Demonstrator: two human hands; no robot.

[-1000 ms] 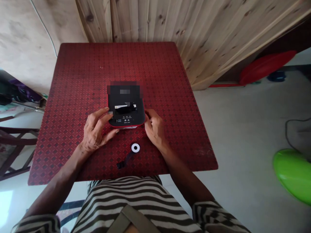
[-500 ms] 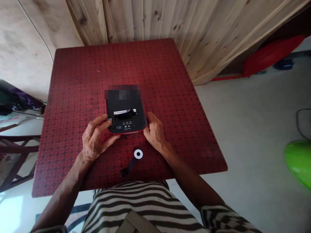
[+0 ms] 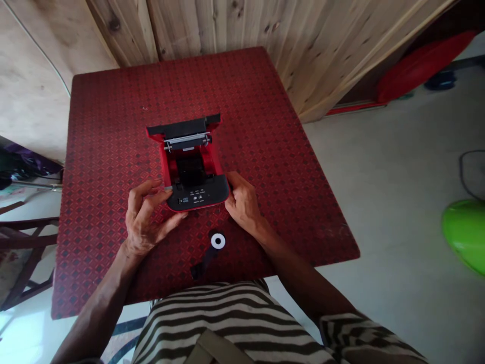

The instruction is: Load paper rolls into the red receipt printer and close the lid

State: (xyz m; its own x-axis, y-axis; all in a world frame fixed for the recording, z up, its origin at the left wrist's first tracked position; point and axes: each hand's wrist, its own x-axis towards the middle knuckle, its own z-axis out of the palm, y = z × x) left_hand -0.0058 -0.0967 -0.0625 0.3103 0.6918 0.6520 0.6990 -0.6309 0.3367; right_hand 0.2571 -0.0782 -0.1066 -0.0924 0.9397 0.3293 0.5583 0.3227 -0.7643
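A small red and black printer (image 3: 197, 194) stands on the table, its lid (image 3: 183, 127) raised at the back. Inside the open body is a dark bay, with a roller bar (image 3: 187, 141) along the underside of the lid. My left hand (image 3: 146, 217) grips the front left corner, fingertips by a grey tab on the side and thumb at the front edge. Around the front right corner my right hand (image 3: 243, 203) is closed, its fingertips partly hidden. Nearer to me lies a small roll (image 3: 217, 241) with a white end face and a dark strip trailing from it.
The table (image 3: 273, 151) has a red patterned cover and stands against a wooden plank wall (image 3: 242, 30). A dark wooden chair (image 3: 26, 237) is at the left. A bright green object (image 3: 466, 235) sits on the floor at the right.
The printer's lid has swung up and back, exposing the bay inside. Both hands have stayed at the front corners. The view has shifted slightly.
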